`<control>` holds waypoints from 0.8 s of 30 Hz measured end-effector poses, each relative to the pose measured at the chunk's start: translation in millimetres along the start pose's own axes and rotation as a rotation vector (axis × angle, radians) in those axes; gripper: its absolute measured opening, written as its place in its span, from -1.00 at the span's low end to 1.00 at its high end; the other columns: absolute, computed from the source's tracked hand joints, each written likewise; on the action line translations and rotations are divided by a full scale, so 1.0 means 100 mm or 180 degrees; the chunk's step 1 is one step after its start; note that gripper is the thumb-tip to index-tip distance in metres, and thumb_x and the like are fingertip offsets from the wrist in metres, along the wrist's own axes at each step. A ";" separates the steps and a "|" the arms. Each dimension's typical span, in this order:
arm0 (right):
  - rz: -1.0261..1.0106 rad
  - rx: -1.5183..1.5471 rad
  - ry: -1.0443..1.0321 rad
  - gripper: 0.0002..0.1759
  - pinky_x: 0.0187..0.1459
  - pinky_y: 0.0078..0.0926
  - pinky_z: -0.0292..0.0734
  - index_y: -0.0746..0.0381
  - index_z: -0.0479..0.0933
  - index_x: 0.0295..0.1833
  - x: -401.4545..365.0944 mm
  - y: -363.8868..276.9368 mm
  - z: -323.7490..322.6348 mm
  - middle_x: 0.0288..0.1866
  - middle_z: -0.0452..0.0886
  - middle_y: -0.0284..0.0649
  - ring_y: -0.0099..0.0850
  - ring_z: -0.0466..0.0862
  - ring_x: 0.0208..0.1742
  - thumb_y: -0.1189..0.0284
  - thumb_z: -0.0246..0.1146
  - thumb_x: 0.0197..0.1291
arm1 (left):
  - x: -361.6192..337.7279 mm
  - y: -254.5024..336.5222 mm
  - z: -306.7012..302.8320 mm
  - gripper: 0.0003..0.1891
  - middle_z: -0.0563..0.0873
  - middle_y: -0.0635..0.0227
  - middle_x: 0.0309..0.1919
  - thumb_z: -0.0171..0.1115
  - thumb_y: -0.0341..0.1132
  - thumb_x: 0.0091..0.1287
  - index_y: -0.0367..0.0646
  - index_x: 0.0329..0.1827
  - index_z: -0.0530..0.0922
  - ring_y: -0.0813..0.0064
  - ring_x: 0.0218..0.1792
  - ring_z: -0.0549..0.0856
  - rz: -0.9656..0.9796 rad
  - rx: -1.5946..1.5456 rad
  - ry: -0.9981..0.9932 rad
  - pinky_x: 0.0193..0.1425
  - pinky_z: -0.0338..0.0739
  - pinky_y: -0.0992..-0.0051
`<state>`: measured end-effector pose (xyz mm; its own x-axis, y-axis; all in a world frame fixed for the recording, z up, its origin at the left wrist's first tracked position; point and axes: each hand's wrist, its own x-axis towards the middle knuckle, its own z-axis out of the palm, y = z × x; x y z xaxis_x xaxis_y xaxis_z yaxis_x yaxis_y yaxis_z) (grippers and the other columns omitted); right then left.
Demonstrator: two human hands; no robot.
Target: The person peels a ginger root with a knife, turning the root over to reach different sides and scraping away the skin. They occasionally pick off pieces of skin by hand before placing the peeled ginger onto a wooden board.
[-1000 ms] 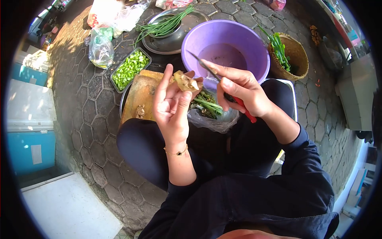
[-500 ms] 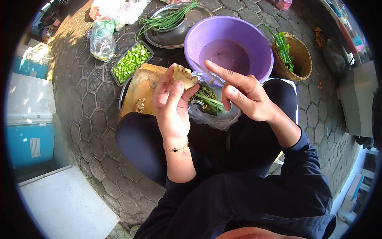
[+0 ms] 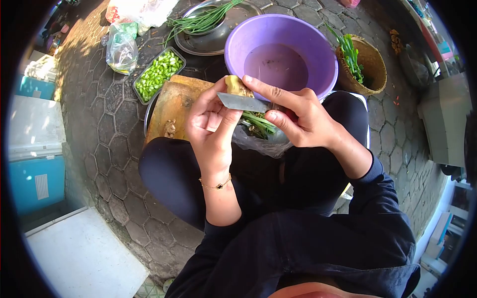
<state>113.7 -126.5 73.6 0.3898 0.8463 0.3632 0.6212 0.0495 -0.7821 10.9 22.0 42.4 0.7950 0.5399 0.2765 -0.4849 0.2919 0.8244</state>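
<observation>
My left hand [image 3: 212, 119] pinches a piece of ginger [image 3: 237, 86], pale yellow with patches of brown skin, between thumb and fingers. My right hand [image 3: 308, 116] is closed round the handle of a knife [image 3: 244, 103], its index finger stretched along to the ginger. The broad grey blade lies across the near side of the ginger, its tip close to my left thumb. Below the hands, a plastic bag [image 3: 263, 144] holds cut green stalks [image 3: 259, 121]. On the wooden cutting board [image 3: 166, 102] lies a small knobby brown piece [image 3: 170, 128].
A purple basin [image 3: 233, 54] with water stands ahead. Left of it are a tray of chopped green vegetables [image 3: 159, 74] and a metal lid [image 3: 248, 15] with long beans [image 3: 206, 22]. To the right, a woven basket [image 3: 376, 69] holds leafy greens [image 3: 350, 57]. Plastic bags [image 3: 121, 49] lie at upper left.
The knife blade has turned and now shows its flat side across the ginger. My right hand has moved left, its index finger meeting the ginger, which has been turned in my left hand.
</observation>
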 end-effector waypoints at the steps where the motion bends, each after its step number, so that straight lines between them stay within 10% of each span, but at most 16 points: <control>1: -0.0101 -0.0093 0.0014 -0.42 -0.49 -0.52 0.45 0.22 0.27 0.42 0.00 0.01 0.00 -0.42 0.65 -0.10 -0.46 0.49 -0.68 0.43 0.16 0.28 | 0.00 0.00 0.00 -0.56 0.65 0.16 -0.04 0.24 -0.62 0.23 -0.44 0.20 0.43 0.49 -0.02 0.64 0.0009 -0.0019 0.0015 0.13 0.52 0.50; 8: -0.0030 -0.0191 -0.0072 -0.39 -0.39 -0.34 0.58 0.04 0.31 0.40 -0.01 -0.05 -0.01 -0.11 0.67 -0.04 -0.16 0.63 -0.52 0.48 0.20 0.21 | -0.03 0.01 -0.03 -0.56 0.63 0.12 0.02 0.25 -0.61 0.23 -0.45 0.20 0.44 0.44 0.02 0.64 0.0136 0.0067 -0.0077 0.17 0.50 0.48; 24: 0.0050 0.0049 -0.0047 -0.45 -0.42 -0.35 0.52 0.08 0.42 0.33 -0.03 -0.05 -0.01 -0.31 0.67 -0.01 -0.16 0.60 -0.55 0.53 0.21 0.18 | -0.05 0.03 -0.06 -0.59 0.64 0.14 -0.01 0.25 -0.61 0.24 -0.49 0.17 0.46 0.46 0.02 0.63 -0.0025 0.0142 -0.0187 0.19 0.47 0.49</control>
<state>109.5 -130.1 76.8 0.3894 0.8547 0.3433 0.6045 0.0441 -0.7954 3.6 25.4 40.2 0.8195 0.4900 0.2973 -0.4628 0.2598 0.8475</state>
